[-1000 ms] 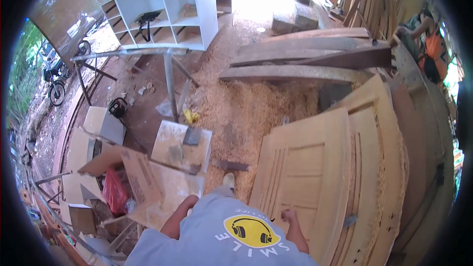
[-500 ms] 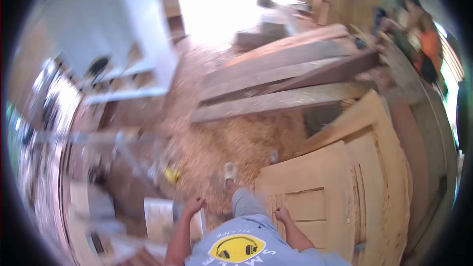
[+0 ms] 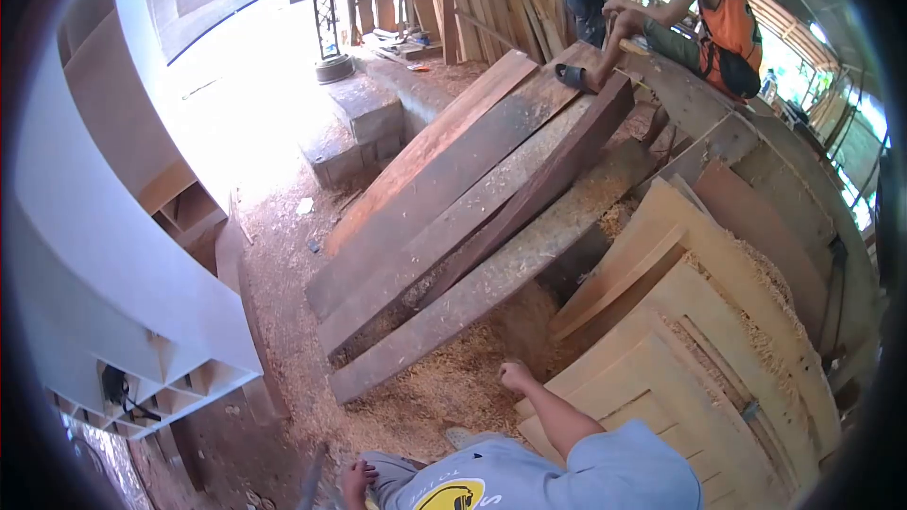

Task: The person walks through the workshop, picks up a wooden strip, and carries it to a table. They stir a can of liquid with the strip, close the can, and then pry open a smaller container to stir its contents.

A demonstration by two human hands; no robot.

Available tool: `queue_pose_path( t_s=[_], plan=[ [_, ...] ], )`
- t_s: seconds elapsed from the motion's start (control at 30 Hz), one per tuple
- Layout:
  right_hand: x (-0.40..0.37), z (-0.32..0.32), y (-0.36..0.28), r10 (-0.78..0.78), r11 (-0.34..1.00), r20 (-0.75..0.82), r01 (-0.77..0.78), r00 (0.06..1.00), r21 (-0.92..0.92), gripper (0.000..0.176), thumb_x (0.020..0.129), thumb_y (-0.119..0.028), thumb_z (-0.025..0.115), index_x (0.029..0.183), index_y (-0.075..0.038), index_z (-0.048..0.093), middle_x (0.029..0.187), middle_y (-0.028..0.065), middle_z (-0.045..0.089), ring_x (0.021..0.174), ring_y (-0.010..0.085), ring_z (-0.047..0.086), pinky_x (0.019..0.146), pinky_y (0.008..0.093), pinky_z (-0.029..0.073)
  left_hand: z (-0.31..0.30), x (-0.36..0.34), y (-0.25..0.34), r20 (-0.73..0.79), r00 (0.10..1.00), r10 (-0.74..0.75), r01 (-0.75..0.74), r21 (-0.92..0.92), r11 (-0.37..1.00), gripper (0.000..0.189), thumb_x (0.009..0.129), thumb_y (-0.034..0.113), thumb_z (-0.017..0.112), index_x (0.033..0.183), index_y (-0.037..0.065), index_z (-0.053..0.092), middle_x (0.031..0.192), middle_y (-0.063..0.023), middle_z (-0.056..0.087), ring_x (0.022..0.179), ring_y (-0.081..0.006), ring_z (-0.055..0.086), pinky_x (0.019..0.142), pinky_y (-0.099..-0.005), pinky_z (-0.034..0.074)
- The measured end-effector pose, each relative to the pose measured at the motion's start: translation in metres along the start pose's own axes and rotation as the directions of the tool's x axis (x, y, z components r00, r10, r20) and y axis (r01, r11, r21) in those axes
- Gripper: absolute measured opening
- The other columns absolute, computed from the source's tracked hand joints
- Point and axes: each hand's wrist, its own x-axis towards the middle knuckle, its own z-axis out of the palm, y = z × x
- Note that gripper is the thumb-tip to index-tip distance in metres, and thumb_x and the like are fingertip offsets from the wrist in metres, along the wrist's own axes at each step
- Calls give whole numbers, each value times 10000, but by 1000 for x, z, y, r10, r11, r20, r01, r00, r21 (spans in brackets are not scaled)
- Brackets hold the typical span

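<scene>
My right hand (image 3: pixel 515 376) is closed in a loose fist out in front of me, above the floor shavings and beside the pale wooden panels (image 3: pixel 652 387). I cannot make out anything in it. Low in the view, my left hand (image 3: pixel 358 478) hangs near my leg with its fingers curled; whether it holds something is unclear. A blurred grey bar (image 3: pixel 315 477) stands just left of it. Long thick planks (image 3: pixel 472 274) lie side by side ahead of me.
Two people are at the back right; one in an orange top (image 3: pixel 732 33) sits on a wooden bench (image 3: pixel 680 76). A white cabinet (image 3: pixel 132 255) stands at the left. Concrete blocks (image 3: pixel 364 127) lie beyond the planks. Wood shavings (image 3: pixel 444 382) cover the floor.
The view has swung to the right and is sharper. My right hand now reaches further forward, while my left hand is lower, beside my leg.
</scene>
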Motion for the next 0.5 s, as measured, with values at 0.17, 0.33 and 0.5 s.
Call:
queue_pose_path(
  t_s=[0.17,0.33,0.5],
  plan=[
    [65,41,-129,-114,990,121,103,986,95,293,812,-245,591,1050,-97,678,937,143,705,879,259,671,793,374,528,-92,90,95,-83,993,78,-82,-36,996,284,950,231,523,997,-44,571,846,-172,674,653,-242,680,518,-312,520],
    [102,100,-239,90,994,332,-65,939,-85,305,808,-256,580,1017,-53,672,846,120,689,676,228,648,604,387,537,-184,158,183,-200,980,21,-45,-115,992,298,949,252,536,952,-35,616,844,-180,682,671,-258,686,588,-331,536],
    [139,139,-354,266,947,536,-114,801,-301,285,821,-225,562,1001,-33,672,799,116,678,609,204,634,536,375,527,-243,176,289,-129,991,37,-28,76,997,285,909,223,549,911,-38,663,773,-117,684,649,-193,662,566,-324,524]
  ],
)
